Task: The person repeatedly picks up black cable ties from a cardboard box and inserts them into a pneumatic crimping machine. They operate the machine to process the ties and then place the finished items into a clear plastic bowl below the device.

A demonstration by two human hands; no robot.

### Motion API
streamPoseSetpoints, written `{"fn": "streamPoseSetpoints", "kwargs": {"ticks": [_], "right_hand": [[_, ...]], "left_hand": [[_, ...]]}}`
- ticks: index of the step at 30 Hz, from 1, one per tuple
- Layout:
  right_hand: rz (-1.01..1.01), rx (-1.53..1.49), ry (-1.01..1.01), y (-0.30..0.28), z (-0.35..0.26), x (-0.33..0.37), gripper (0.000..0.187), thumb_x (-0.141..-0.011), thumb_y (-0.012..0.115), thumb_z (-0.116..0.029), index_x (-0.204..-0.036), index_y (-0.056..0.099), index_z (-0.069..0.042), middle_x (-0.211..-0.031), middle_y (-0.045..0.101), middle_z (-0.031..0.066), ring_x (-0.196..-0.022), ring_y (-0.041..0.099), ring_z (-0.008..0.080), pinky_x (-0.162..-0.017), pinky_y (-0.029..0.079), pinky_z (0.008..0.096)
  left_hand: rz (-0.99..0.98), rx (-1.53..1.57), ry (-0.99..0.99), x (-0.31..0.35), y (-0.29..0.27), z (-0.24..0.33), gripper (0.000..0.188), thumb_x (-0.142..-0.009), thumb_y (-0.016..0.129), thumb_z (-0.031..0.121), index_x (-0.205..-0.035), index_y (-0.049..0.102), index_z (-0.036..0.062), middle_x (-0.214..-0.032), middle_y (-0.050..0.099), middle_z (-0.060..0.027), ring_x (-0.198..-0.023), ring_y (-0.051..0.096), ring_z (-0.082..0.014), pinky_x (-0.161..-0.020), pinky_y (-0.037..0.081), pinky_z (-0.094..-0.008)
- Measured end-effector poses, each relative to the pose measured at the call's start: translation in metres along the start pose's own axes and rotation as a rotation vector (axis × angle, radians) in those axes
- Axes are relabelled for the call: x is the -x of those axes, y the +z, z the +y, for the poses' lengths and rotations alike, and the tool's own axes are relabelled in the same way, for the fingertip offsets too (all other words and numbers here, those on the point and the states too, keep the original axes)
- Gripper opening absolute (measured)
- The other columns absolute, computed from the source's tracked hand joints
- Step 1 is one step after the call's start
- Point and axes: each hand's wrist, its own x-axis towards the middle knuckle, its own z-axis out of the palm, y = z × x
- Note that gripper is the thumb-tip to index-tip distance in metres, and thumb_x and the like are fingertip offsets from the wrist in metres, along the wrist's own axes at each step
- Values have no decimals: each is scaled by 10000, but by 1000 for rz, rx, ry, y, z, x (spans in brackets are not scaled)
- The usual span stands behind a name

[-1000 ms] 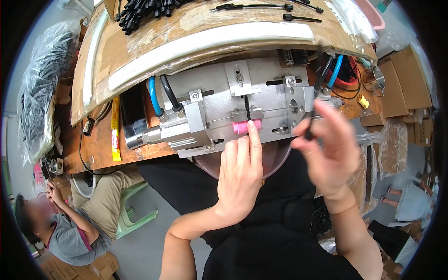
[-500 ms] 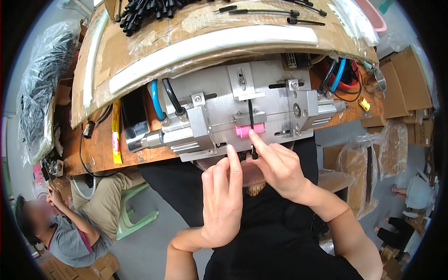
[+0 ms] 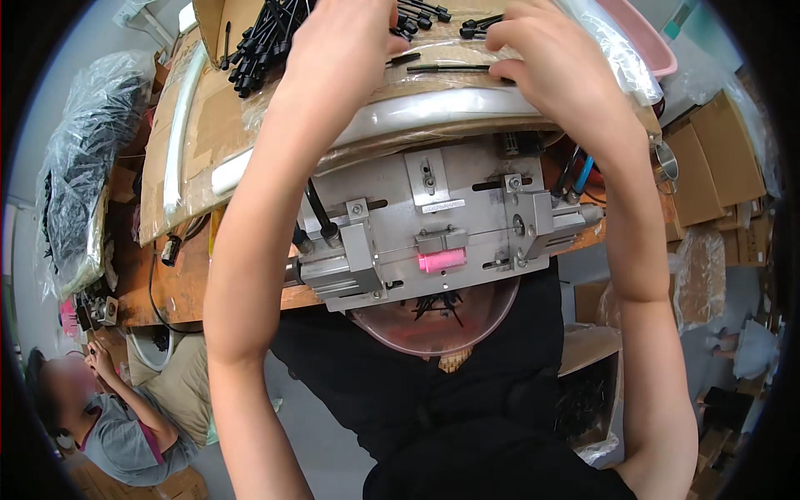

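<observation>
My left hand [image 3: 346,46] reaches over the cardboard beside a pile of black plastic rods [image 3: 265,42]; its fingertips run past the top edge of the picture. To the right, my right hand [image 3: 554,58] has its fingers bent and apart, close to a few loose black rods [image 3: 479,27]. Its thumb is over the end of a single black rod [image 3: 446,69] lying on the cardboard. Below my arms stands a metal fixture [image 3: 475,179] with a pink block [image 3: 442,261] at its front; no rod sits in it. A clear pinkish bowl [image 3: 392,333] under the fixture holds several thin black pieces [image 3: 437,308].
The cardboard sheet [image 3: 196,137] has padded white strips [image 3: 433,112] along its edge. Black hoses [image 3: 321,212] rise from the fixture. A bag of black parts [image 3: 83,158] stands at left, near a seated person [image 3: 125,425]. Cardboard boxes [image 3: 725,150] are at right.
Both hands have left the fixture's front and moved up to the cardboard. The black rod that stood across the fixture by the pink block is gone from there. The view has shifted slightly.
</observation>
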Motion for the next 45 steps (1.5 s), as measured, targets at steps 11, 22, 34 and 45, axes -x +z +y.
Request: {"fn": "streamPoseSetpoints", "kwargs": {"ticks": [11,22,34,45], "right_hand": [[-223,-1855,369,-6,-20,17,156,-905,663,-125,-980,660,12,-871,666,62,-788,625,118,-684,484,264],[55,-1262,390,5,-81,103,84,-918,633,-49,-938,673,22,-867,657,52,-739,611,84,-637,473,217],[310,-1216,661,-27,-51,130,145,-962,572,-51,-957,665,59,-869,619,52,-819,586,108,-745,435,225],[313,-1114,581,-18,-51,121,88,-922,594,18,-948,670,54,-876,624,63,-788,569,105,-692,434,217]], "left_hand": [[250,635,-29,92,0,52,524,-751,710,-139,-1241,589,5,-1065,604,-91,-880,609,-107,-785,560,-249],[284,407,-230,210,12,100,380,-664,727,-190,-992,671,-7,-873,672,-121,-813,654,-232,-712,542,-319],[-113,66,-176,222,40,124,670,-749,637,-19,-1385,437,-77,-863,491,-71,-806,494,-209,-741,448,-325],[-187,55,-152,217,37,122,697,-729,607,-48,-1395,408,-90,-879,491,-80,-823,507,-211,-757,470,-309]]}}
